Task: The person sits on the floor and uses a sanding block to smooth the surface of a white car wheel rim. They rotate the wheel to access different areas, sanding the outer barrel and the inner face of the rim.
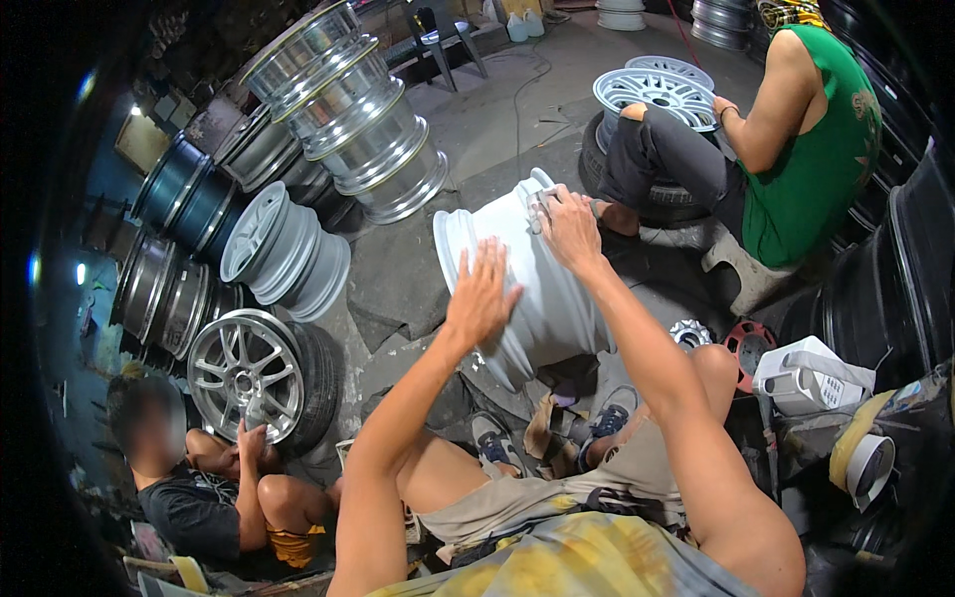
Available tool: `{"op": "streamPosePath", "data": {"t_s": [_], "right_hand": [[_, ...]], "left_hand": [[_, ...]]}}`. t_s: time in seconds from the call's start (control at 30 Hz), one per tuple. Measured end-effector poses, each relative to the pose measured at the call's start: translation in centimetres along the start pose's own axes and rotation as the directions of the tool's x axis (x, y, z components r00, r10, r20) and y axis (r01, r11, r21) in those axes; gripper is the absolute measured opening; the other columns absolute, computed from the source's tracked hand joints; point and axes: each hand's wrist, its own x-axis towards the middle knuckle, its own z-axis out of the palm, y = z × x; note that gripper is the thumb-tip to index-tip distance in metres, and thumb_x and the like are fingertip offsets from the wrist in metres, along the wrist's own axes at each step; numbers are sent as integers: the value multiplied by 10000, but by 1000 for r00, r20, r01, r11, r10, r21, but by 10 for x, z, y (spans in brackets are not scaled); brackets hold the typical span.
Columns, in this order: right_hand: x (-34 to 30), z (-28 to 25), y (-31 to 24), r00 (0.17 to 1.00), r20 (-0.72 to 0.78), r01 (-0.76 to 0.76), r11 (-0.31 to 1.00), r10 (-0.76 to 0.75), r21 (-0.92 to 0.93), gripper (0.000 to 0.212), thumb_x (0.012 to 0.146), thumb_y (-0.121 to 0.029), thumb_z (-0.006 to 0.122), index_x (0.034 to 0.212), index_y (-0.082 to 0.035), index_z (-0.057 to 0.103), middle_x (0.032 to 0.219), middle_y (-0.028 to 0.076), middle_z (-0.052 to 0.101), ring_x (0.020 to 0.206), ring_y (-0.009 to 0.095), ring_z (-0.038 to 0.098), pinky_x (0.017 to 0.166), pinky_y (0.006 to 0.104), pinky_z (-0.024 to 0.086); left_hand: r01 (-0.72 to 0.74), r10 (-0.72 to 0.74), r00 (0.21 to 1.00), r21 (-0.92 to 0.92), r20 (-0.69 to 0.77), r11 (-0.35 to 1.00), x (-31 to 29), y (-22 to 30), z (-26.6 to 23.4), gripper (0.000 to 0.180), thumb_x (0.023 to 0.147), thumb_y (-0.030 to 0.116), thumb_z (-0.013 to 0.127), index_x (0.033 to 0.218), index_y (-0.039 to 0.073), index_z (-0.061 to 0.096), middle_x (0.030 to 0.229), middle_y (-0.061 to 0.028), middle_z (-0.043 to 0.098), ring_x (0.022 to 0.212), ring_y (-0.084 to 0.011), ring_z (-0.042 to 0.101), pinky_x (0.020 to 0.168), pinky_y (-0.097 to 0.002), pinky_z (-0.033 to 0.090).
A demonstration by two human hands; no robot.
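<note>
A pale grey primed wheel rim [547,298] lies on its side in front of my knees, its smooth barrel facing up. My left hand [482,294] rests spread on the left part of the barrel, near the rim's left lip. At the far end, my right hand [571,229] presses a small grey pad [541,211] against the barrel near the far lip. The pad looks like folded sandpaper, but my fingers partly cover it.
Stacked silver rims [368,139] and another grey rim [284,249] stand left. A co-worker [169,478] sits by a spoked wheel [244,378]; another, in a green top [816,149], handles a spoked rim [657,95]. A white jug [811,378] stands right.
</note>
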Motion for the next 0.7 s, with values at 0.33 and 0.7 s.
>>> {"op": "streamPosePath", "data": {"t_s": [0.33, 0.7], "right_hand": [[6, -8, 5, 974, -224, 38, 976, 11, 213, 246, 924, -216, 637, 1021, 3, 582, 946, 189, 579, 944, 373, 565, 833, 484, 448], [-5, -7, 8, 992, -115, 4, 885, 57, 466, 219, 984, -236, 594, 995, -33, 515, 757, 200, 668, 734, 387, 678, 691, 466, 481]], "left_hand": [[-55, 58, 996, -42, 66, 998, -48, 57, -8, 764, 1037, 505, 403, 1491, -106, 337, 1629, -256, 209, 1533, -390, 132, 1240, -538, 109], [137, -140, 988, -39, -64, 990, -8, 25, 3, 780, 1006, 528, 456, 1458, -105, 396, 1600, -251, 285, 1526, -416, 134, 1208, -601, 126]]}}
